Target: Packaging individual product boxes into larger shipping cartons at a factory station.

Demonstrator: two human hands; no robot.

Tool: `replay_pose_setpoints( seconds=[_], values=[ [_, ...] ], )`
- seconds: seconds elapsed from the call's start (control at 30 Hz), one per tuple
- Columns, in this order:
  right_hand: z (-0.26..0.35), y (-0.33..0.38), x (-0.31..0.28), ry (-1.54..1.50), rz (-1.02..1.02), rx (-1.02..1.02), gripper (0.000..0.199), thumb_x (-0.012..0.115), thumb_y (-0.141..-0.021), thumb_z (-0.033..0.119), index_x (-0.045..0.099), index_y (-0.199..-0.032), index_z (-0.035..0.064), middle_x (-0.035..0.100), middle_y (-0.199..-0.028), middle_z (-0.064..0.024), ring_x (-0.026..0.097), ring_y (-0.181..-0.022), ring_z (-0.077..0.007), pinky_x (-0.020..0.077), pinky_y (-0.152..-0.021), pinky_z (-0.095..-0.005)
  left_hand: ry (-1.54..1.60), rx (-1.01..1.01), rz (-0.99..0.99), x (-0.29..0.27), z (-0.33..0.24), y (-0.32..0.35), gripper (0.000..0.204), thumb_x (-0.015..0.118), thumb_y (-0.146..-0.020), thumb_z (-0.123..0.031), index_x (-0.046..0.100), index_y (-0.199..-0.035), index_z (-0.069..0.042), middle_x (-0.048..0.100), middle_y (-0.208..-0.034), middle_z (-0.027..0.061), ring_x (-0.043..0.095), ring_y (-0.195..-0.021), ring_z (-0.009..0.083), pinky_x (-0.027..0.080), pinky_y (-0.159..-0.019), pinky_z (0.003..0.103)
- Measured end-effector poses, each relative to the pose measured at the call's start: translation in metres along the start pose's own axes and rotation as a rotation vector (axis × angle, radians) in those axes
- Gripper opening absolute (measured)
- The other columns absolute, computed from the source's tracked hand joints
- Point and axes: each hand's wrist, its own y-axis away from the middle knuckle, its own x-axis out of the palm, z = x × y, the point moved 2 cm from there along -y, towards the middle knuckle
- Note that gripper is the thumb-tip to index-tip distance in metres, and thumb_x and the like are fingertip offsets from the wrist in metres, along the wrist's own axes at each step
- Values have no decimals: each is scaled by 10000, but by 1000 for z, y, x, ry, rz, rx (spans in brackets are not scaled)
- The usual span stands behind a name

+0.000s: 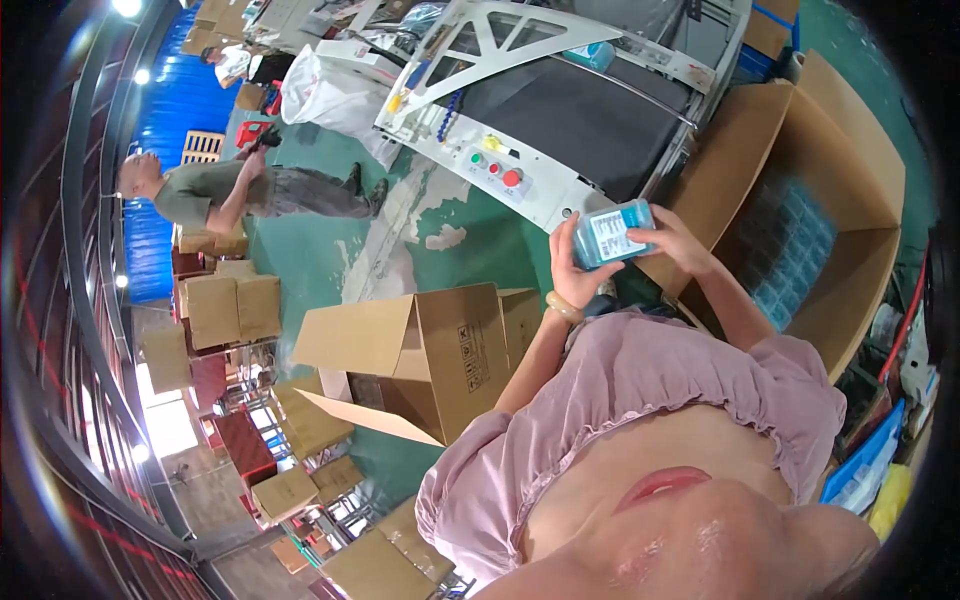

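Observation:
Between my two hands is a clear-blue plastic pack [600,240] with a white printed label facing up. My left hand [580,275], with a pale bangle at the wrist, grips its left side and lower edge. The fingers of my right hand [672,240] close on its right side, touching the label. I hold the pack just off the near edge of a white-framed machine [540,195]. Close to my right forearm stands a large open carton [725,165] with rows of similar blue packs [795,260] inside.
A dark conveyor belt [570,115] runs through the machine, with another blue pack [592,56] at its far end. Push buttons [495,168] sit on the machine's side. An open carton [455,350] stands to my left. Farther left, a person [240,190] stands near stacked cartons [230,308].

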Motion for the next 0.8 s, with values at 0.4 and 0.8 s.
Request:
replay_pose_setpoints(
  seconds=[0.4, 0.8],
  values=[
    [58, -96, -177, -182, -746, -358, 490, 733, -665, 281, 552, -1027, 5, 600, -926, -78, 590, -811, -157, 476, -636, -288, 257, -280, -152, -32, 45, 32, 845, 787, -584, -29, 320, -1288, -60, 421, -1181, 85, 522, -972, 184, 474, -774, 287],
    [26, -190, -348, 8, -1281, -148, 651, 807, -521, 382, 586, -911, -90, 606, -841, -118, 592, -763, -216, 478, -624, -326, 354, -357, -255, -47, 21, 35, 843, 786, -595, -34, 314, -1294, -60, 402, -1192, 82, 483, -1012, 181, 458, -795, 287]
  ],
)
